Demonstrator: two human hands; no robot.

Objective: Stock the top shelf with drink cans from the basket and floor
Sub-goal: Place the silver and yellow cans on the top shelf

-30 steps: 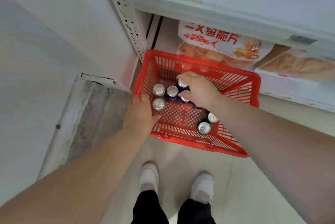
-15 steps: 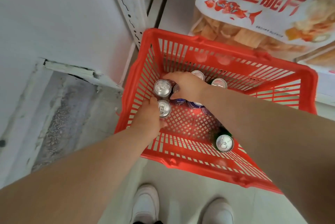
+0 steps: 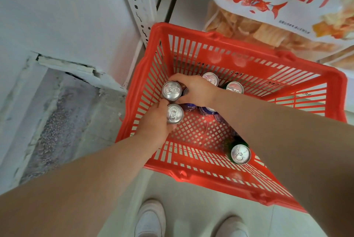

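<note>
Floor tiles [image 3: 191,208] carry a red basket [image 3: 201,162] pushed up against the shelving. A perforated upright [image 3: 139,6] rises at 11 o'clock from the basket, and a big snack bag [image 3: 277,6] sits on the low shelf at 1 o'clock. The top shelf is out of sight from where I stand, so I cannot say how many cans have gone up. I see no loose cans on the floor around the white shoes [image 3: 151,219] at 6 o'clock.

Both hands are down in the basket's 10 o'clock corner. The right hand [image 3: 195,91], reaching in from 3 o'clock, has its grip clamped round the side of the first can [image 3: 171,90]. The left hand [image 3: 153,125], coming from 7 o'clock, has its grip closed on the second can [image 3: 174,113], which stands just beside the first. I cannot tell whether either has left the basket bottom.

Blue cans [image 3: 207,110] lie under the right wrist. Two more cans [image 3: 210,79] stand by the far wall at 12 o'clock, and a green can [image 3: 240,154] stands alone at 5 o'clock. To my eye this is a pick-up, with most of the basket's load left to shelve.
</note>
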